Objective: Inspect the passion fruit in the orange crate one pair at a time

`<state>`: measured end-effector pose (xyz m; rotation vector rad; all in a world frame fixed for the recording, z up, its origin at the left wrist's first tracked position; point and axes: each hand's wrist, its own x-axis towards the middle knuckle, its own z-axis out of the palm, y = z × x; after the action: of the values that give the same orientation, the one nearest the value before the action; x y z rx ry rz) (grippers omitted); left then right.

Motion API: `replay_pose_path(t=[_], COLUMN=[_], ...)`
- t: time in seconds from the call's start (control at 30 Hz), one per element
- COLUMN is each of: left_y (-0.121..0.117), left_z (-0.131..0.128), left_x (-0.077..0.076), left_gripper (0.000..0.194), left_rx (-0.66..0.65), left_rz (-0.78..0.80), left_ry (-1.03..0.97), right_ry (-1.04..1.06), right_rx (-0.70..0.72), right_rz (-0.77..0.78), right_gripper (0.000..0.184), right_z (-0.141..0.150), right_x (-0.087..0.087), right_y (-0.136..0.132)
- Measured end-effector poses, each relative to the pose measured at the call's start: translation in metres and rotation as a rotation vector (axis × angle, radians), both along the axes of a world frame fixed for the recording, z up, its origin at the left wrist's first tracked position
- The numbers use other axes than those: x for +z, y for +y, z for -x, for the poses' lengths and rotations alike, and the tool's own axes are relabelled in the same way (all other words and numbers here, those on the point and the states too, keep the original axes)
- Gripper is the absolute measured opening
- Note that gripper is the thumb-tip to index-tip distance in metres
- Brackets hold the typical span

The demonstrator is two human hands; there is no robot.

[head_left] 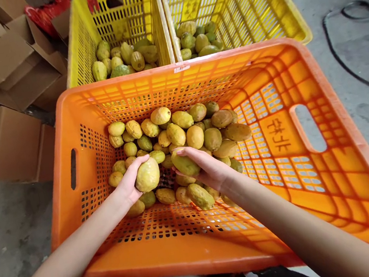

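Observation:
Several oval yellow to green fruits, of a kind I cannot make out, lie in a large orange plastic crate (200,247) in front of me. My left hand (131,181) is closed round a roundish pale-yellow fruit (147,175), lifted over the others. To its right, my right hand (209,167) grips a greener oval fruit (184,165); part of its fingers is hidden behind the fruit. A gap separates the two held fruits. Below them lies a bumpy yellow fruit (200,196), and a yellow fruit (195,137) rests just above my right hand.
Behind the orange crate stand two yellow crates, the left crate (84,37) and the right crate (290,11), each with similar fruits inside. Cardboard boxes (10,67) and a red plastic bag (48,13) are piled at left. A black cable (334,51) loops on the floor at right.

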<state>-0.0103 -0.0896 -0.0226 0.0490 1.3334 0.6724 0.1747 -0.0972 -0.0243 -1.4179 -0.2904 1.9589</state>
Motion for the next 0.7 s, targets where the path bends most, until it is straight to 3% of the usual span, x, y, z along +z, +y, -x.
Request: replay_pose_path(t=[0.23,0.37,0.53,0.7], left_y=[0.000,0.002,0.002,0.000], left_z=[0.000,0.001,0.002,0.002], left_x=[-0.002,-0.003,-0.004,0.000], left_gripper=[0.012,0.015,0.017,0.022], left_rx=[-0.022,-0.032,-0.061,-0.151], left_rz=[0.025,0.039,0.081,0.117], left_ry=[0.012,-0.033,-0.032,-0.070], right_ry=[-0.036,-0.021,0.008,0.091], right_rx=[-0.009,0.014,0.024,0.034], right_rz=[0.132,0.174,0.167,0.094], right_gripper=[0.008,0.017,0.020,0.012], right_z=[0.002,0.003,0.000,0.000], right_x=[0.005,0.011,0.009,0.007], right_y=[0.005,0.008,0.007,0.004])
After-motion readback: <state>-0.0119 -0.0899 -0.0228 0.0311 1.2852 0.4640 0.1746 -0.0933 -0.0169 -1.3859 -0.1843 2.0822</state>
